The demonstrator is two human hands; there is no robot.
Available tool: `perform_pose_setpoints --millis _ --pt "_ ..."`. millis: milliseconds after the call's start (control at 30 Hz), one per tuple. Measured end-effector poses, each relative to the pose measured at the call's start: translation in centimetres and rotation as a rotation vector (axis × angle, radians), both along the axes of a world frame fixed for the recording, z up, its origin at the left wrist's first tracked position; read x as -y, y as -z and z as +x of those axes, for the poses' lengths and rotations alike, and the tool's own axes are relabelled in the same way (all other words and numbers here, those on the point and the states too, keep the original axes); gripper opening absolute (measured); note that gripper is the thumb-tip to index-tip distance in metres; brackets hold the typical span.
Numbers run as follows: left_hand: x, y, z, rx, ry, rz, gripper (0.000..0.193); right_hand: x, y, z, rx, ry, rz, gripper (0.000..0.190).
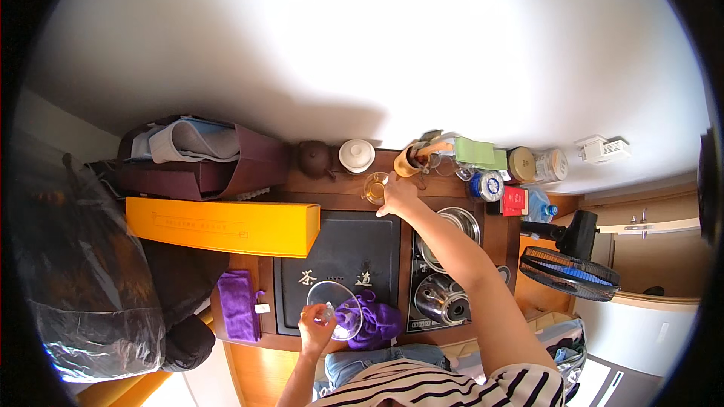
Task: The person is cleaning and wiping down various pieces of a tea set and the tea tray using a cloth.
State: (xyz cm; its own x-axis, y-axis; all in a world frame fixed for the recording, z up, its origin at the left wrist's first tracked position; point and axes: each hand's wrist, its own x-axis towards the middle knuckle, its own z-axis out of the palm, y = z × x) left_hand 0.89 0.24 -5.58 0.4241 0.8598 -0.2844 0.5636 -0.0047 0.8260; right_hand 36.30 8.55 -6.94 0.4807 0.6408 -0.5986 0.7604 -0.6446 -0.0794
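Note:
My left hand (pixel 315 330) pinches the knob of a round clear glass lid (pixel 346 289), held above the front of the black tea tray (pixel 339 243). Beneath and beside the lid's right side is a bunched purple cloth (pixel 376 319). Farther off, my right hand (pixel 400 195) reaches to the right side of a small glass cup (pixel 373 189) on the wooden tea table (pixel 300 182). Its thumb points down and its fingers overlap the cup's edge; whether they grip it is hidden. Behind the cup stand a white lidded bowl (pixel 357 155) and a dark teapot (pixel 315 158).
A yellow box (pixel 223 226) overlaps the tray's left corner. Under my right forearm are a steel pot (pixel 452 217) and a steel kettle (pixel 441 299). A bamboo utensil holder (pixel 404 164) and jars (pixel 486 185) line the back. A black fan (pixel 568 274) stands right; a folded purple towel (pixel 237 305) lies left.

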Motion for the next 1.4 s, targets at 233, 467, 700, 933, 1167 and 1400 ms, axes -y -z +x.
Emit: perform_pose_setpoints --millis 233,467,700,933,1167,1400 --pt "0.3 0.0 -0.1 0.005 0.005 -0.012 0.026 0.2 1.8 0.7 -0.006 0.167 0.163 0.079" --pt "0.1 0.3 -0.6 -0.022 0.005 -0.017 0.024 -0.9 -1.1 -2.4 0.192 0.021 0.325 0.085" --pt "-0.3 -0.3 0.3 0.004 -0.006 -0.036 0.025 -4.6 0.7 -0.1 0.069 0.019 0.602 0.085" --pt "-0.3 0.3 -0.3 0.005 -0.014 -0.036 0.024 -6.3 2.4 -1.4 0.135 0.096 0.606 0.087" --pt "-0.6 0.3 0.3 0.001 -0.011 -0.019 0.025 -6.0 2.5 -1.9 0.179 0.134 0.632 0.092" --pt "-0.5 0.4 -0.2 -0.004 -0.012 -0.028 0.026 -5.7 -0.3 -2.1 0.202 0.044 0.877 0.082"
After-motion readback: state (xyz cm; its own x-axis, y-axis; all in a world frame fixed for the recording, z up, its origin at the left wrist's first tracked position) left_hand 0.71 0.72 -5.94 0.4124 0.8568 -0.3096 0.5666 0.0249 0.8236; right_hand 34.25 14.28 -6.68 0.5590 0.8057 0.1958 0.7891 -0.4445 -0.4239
